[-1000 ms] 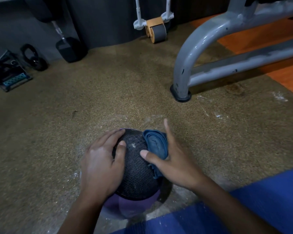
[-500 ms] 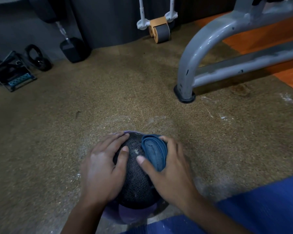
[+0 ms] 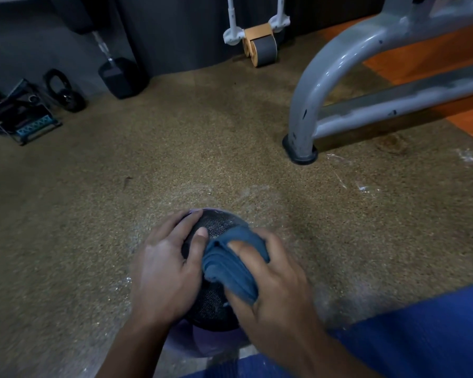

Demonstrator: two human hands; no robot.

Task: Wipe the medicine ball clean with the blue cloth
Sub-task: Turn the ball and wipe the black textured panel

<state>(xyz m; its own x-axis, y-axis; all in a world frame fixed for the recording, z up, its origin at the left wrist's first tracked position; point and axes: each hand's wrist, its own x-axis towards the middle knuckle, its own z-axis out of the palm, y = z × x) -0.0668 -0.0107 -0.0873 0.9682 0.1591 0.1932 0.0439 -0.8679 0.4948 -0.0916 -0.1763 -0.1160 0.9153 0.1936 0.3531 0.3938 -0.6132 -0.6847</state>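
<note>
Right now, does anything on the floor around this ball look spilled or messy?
Yes. White powdery smears streak the brown floor beyond the medicine ball and near the grey frame's foot, with specks beside the left hand. It looks like dust or residue.

Both my forearms are bare as far as they show; no sleeve reaches into view on either one. My left hand (image 3: 164,271) wears no glove, ring or band, and its thumbnail is short and plain. My right hand (image 3: 276,282) is ungloved too, with no ring, and no watch or strap shows at the wrist. Its nails are trimmed short as well. Under my right forearm lies a stretch of blue cloth; whether it is my clothing I cannot tell.
</note>
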